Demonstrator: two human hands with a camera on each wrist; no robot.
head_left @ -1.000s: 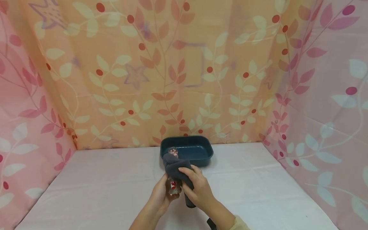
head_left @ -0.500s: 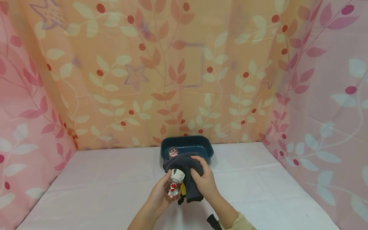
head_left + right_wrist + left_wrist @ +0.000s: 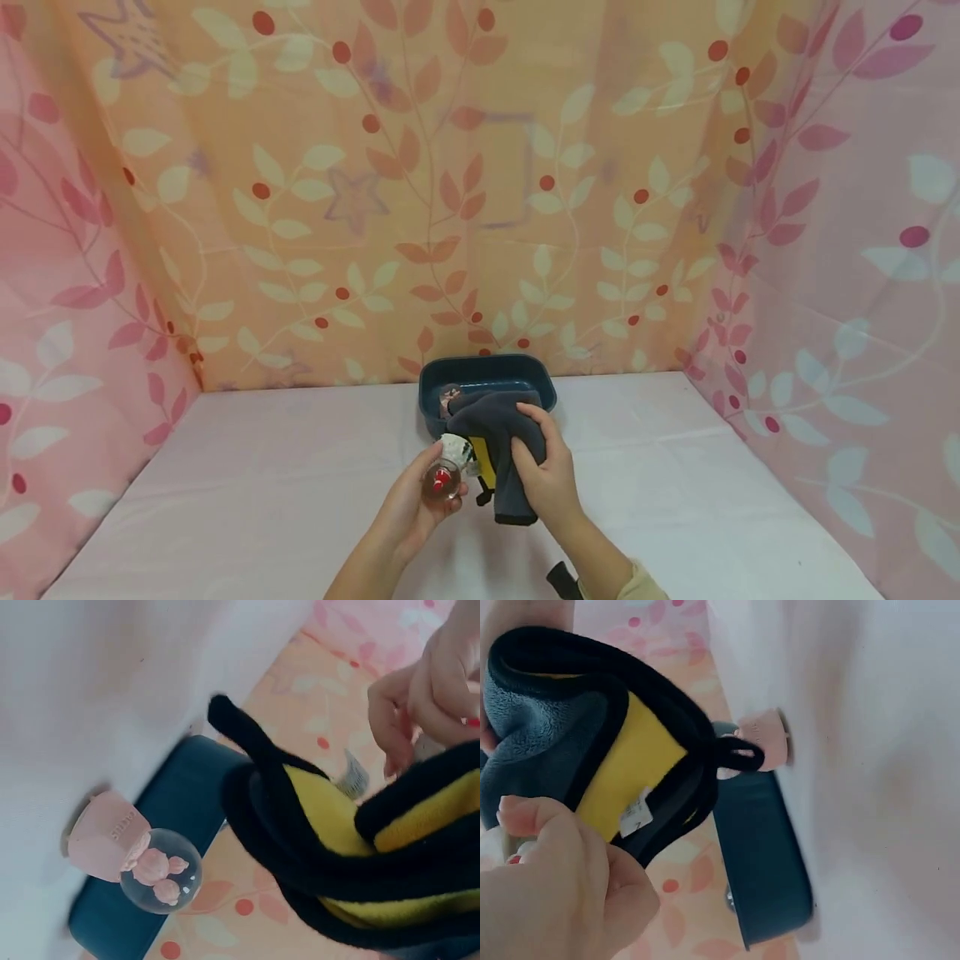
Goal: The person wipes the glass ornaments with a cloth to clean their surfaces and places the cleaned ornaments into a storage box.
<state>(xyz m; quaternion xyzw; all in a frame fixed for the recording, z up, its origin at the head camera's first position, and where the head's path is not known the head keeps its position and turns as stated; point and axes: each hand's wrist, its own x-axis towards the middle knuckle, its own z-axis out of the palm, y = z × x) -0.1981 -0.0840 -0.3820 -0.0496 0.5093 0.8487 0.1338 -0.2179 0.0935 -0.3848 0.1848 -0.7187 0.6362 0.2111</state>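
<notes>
My left hand (image 3: 408, 504) grips a small snow globe (image 3: 441, 481) with a white base and a red figure inside. Its glass ball is tilted down toward me, the base pointing away. In my right hand (image 3: 553, 475) is a folded grey cloth (image 3: 506, 417) with a yellow underside (image 3: 637, 754), black edging, a hanging loop (image 3: 742, 754) and a white label. The cloth hangs just right of the globe. Behind it, a pink-based snow globe (image 3: 109, 836) stands upright on the table, partly covered by the cloth in the head view.
A dark blue rectangular basin (image 3: 551, 396) stands at the back of the table, right behind the pink globe. A small shiny thing (image 3: 731, 898) shows at its rim. White cloth covers the table (image 3: 285, 475); patterned curtains (image 3: 450, 208) enclose the back and sides.
The cloth has come off the held snow globe and shifted right with my right hand, baring the white base and then the yellow underside. My left hand has moved slightly left and tilted the globe.
</notes>
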